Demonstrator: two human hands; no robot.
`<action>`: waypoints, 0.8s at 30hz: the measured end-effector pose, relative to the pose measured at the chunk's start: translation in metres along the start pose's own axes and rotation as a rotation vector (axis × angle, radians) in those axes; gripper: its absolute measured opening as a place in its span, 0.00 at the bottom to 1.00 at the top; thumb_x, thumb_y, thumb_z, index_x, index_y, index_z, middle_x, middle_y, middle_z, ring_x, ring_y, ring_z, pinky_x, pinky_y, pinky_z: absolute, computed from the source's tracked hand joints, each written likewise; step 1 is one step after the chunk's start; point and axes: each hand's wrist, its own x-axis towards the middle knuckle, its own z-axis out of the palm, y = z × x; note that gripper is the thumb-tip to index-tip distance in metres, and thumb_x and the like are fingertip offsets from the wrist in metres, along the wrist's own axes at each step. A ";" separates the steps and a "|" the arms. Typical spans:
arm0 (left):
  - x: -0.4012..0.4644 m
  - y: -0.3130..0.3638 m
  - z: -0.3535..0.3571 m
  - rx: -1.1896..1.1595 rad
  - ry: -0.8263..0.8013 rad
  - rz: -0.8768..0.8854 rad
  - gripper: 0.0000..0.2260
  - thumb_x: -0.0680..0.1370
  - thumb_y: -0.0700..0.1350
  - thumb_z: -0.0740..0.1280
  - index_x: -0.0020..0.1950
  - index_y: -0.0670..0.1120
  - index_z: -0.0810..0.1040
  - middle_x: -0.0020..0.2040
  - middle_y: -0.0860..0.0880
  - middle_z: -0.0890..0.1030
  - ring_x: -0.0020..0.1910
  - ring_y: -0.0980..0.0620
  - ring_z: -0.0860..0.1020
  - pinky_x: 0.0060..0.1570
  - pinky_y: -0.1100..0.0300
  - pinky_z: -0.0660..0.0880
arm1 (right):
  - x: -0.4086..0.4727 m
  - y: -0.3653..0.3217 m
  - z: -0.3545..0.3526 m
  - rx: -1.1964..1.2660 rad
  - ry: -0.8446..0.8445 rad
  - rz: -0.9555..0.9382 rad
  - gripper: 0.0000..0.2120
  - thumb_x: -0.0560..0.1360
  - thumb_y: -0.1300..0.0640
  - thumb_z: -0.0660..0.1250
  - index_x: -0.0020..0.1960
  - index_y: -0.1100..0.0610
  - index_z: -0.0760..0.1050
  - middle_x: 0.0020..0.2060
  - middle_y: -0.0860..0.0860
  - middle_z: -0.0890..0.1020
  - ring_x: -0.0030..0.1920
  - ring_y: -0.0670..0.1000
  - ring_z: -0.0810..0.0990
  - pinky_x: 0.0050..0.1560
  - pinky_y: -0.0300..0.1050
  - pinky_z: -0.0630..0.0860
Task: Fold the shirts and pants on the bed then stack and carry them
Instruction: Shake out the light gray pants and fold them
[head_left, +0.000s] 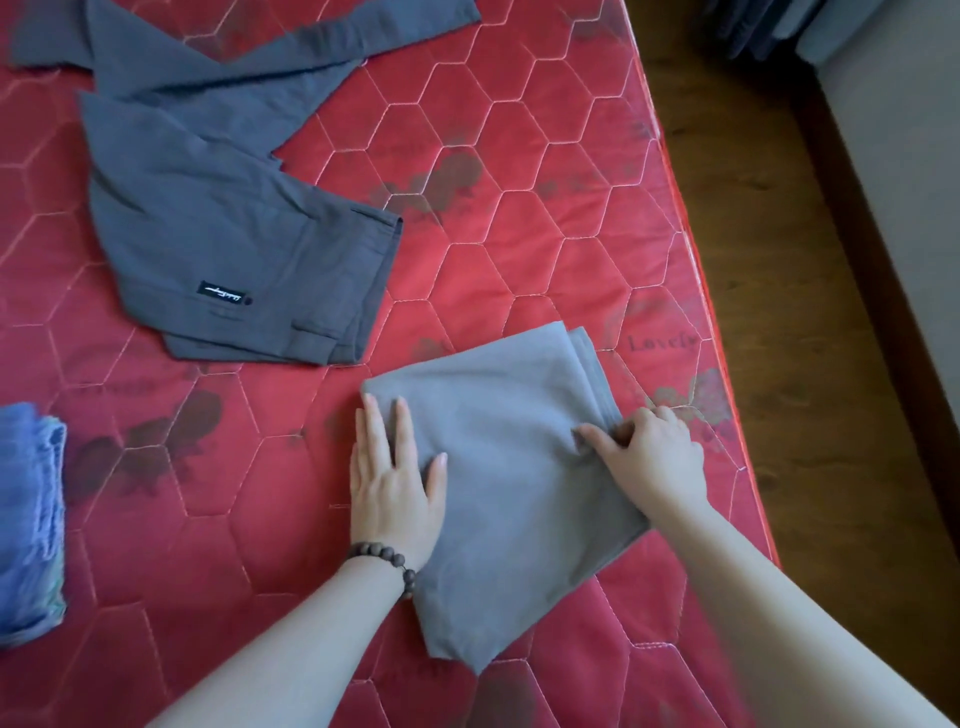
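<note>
A folded grey garment lies on the red quilted mattress near its right edge. My left hand, with a bead bracelet at the wrist, rests flat with straight fingers on the garment's left edge. My right hand has its fingers curled around the stacked layers at the garment's right edge. Dark grey pants with a small black label lie spread out at the upper left, unfolded. A folded blue garment sits at the left border.
The mattress's right edge runs diagonally down the right side. Beyond it is a brown wooden floor and a pale wall or furniture face.
</note>
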 end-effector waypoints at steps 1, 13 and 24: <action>0.000 0.002 0.001 -0.010 0.003 -0.006 0.33 0.77 0.49 0.65 0.77 0.41 0.56 0.77 0.36 0.49 0.76 0.36 0.53 0.72 0.43 0.57 | 0.000 0.001 0.000 0.013 -0.041 -0.003 0.24 0.70 0.32 0.65 0.40 0.54 0.71 0.45 0.51 0.75 0.51 0.57 0.75 0.54 0.56 0.71; 0.001 0.005 0.004 -0.013 0.011 -0.024 0.33 0.77 0.50 0.66 0.77 0.42 0.57 0.78 0.38 0.49 0.75 0.36 0.55 0.72 0.40 0.57 | -0.001 0.018 -0.002 0.282 -0.102 -0.049 0.10 0.73 0.51 0.71 0.40 0.54 0.72 0.34 0.44 0.74 0.41 0.52 0.76 0.34 0.42 0.65; 0.001 0.004 0.005 -0.014 0.010 -0.020 0.34 0.76 0.50 0.67 0.77 0.42 0.56 0.78 0.38 0.49 0.75 0.36 0.55 0.72 0.41 0.58 | -0.010 0.024 -0.012 0.685 -0.193 -0.004 0.10 0.69 0.58 0.76 0.45 0.51 0.77 0.34 0.48 0.80 0.33 0.44 0.76 0.36 0.36 0.72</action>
